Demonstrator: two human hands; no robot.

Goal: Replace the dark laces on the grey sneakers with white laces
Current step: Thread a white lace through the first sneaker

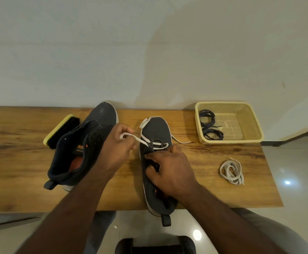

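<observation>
- Wooden table with a warm brown grain, pushed up to a plain off-white wall; glossy pale floor tiles to the table's right and below its near edge.
- On the table's middle, toe to the wall: grey fabric sneaker with a white lace threaded through its lowest eyelets, heel overhanging the near edge.
- Left hand above the table, pinching a loop of that lace.
- Right hand curled round the sneaker's tongue and side, gripping it.
- Left of centre: second grey sneaker, unlaced, tilted on its side.
- Behind it: black-bristled shoe brush with a yellow back.
- Table's far right corner: cream perforated plastic basket holding coiled dark laces.
- Nearer on the right: a loose coiled spare white lace.
</observation>
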